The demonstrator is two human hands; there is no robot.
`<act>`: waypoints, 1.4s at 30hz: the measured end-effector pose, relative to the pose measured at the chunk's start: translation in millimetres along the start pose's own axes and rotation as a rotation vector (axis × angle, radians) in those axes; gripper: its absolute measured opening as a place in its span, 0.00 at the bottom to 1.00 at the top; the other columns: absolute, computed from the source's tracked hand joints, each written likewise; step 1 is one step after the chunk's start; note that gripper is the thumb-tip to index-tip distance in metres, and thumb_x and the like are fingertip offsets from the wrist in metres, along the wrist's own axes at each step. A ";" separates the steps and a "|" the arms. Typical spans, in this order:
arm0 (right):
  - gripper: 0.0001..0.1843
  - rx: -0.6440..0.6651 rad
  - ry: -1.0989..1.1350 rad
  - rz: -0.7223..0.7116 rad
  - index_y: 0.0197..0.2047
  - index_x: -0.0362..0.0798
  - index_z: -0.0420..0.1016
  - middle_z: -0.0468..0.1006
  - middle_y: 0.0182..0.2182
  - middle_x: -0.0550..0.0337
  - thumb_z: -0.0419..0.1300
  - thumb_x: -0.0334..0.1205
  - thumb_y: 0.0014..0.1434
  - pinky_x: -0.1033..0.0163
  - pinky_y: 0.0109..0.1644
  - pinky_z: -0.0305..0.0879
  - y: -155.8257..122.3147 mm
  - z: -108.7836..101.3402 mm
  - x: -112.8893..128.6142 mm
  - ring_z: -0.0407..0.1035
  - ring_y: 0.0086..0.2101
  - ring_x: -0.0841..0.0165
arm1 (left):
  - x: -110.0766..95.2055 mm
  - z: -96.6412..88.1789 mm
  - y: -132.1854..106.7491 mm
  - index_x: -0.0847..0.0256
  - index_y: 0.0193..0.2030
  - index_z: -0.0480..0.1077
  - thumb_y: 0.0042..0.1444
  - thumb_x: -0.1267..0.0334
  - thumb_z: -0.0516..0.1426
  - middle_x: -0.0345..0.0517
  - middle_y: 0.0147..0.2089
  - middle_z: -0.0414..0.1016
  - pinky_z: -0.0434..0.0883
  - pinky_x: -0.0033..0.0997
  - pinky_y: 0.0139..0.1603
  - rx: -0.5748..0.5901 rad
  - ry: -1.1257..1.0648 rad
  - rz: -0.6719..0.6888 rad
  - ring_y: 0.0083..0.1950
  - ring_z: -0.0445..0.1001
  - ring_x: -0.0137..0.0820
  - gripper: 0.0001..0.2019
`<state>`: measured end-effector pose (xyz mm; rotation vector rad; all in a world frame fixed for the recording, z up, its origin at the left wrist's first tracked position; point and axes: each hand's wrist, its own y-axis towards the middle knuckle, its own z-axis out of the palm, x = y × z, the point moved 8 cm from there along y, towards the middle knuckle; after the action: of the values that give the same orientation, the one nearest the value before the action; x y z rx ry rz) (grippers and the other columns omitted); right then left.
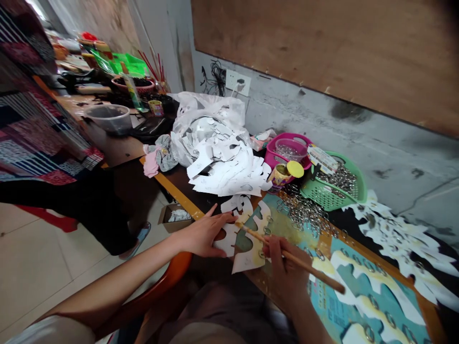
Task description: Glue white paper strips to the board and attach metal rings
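- On the table before you: white paper cut-out, flat, lobed along its edge, lying partly under your left hand.
- Left hand: fingers spread, gripping nothing, fingertips resting on the paper.
- Right hand: thumb and fingers closed around a slim wooden stick, perhaps a brush; its tip is at the cut-out near your left fingertips, bristles too small to make out.
- Handling note: the step looks like spreading a yellowish coating. Use light, even strokes; pin the paper close to the tip, fingertips clear of any wet part.
- Second cut-out, just to the right: deep rounded notches, yellow tint, metal rings along its right side; keep your knuckles off these.
- Further right, ring-bearing cut-outs on a teal printed sheet: wavy, white, yellow-tinged.
- Beyond your hands: heap of shiny loose rings; green perforated plastic basket; magenta plastic basket; small tin, round yellow lid.
- Beyond your left hand: overlapping paper stack, crisp-edged, against a crumpled translucent bag.
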<state>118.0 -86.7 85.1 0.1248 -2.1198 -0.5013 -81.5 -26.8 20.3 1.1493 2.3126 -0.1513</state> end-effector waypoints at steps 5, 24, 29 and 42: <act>0.23 0.106 0.109 0.026 0.28 0.48 0.78 0.74 0.17 0.60 0.53 0.51 0.68 0.67 0.22 0.62 -4.5 6.0 13.3 0.69 0.18 0.70 | 0.0 0.4 -0.8 0.58 0.72 0.45 0.49 0.45 0.66 0.59 0.70 0.60 0.30 0.61 0.73 0.009 0.023 0.016 0.71 0.59 0.52 0.51; 0.18 0.237 -0.037 -0.236 0.28 0.50 0.76 0.74 0.18 0.65 0.54 0.39 0.68 0.68 0.22 0.60 -19.1 2.6 32.7 0.67 0.18 0.73 | -21.2 14.7 -40.4 0.62 0.59 0.64 0.63 0.65 0.54 0.61 0.58 0.73 0.66 0.52 0.66 -0.173 0.169 0.207 0.62 0.70 0.46 0.18; 0.08 0.153 -0.106 -0.299 0.37 0.51 0.79 0.82 0.27 0.62 0.59 0.38 0.66 0.67 0.28 0.68 -25.9 -9.0 27.8 0.75 0.24 0.70 | -24.9 7.4 -42.2 0.62 0.59 0.64 0.64 0.64 0.53 0.62 0.56 0.73 0.67 0.53 0.64 -0.251 0.137 0.248 0.61 0.70 0.47 0.17; 0.04 0.406 0.027 -0.140 0.41 0.52 0.76 0.81 0.29 0.64 0.61 0.39 0.62 0.70 0.28 0.70 -33.6 -13.3 8.7 0.74 0.24 0.71 | -17.3 9.1 -43.5 0.59 0.57 0.68 0.65 0.64 0.53 0.58 0.53 0.73 0.71 0.45 0.56 -0.195 0.122 0.178 0.55 0.72 0.44 0.15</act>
<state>120.5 -123.8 85.0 0.5101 -2.1705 -0.1412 -102.5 -69.3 15.7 1.2857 2.2560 0.2111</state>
